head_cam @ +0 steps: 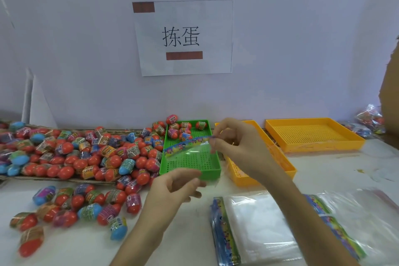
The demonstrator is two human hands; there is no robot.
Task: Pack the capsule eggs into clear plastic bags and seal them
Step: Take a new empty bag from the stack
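I hold one clear plastic bag [190, 153] with a colourful printed top strip in the air above the green tray [212, 168]. My right hand [235, 142] pinches the strip's right end. My left hand [174, 188] grips the bag's lower edge. A big heap of capsule eggs [86, 153], mostly red with printed wraps, lies on the left. A smaller scatter of loose eggs [86, 205] sits on the white table nearer me. Several eggs [183, 128] lie at the far end of the green tray.
A stack of clear bags [254, 229] lies flat at the front right, more bags [356, 211] beside it. Two yellow perforated trays [289, 168] [315, 134] stand right of the green one. Filled bags [370, 119] sit at the far right. A paper sign [183, 36] hangs on the wall.
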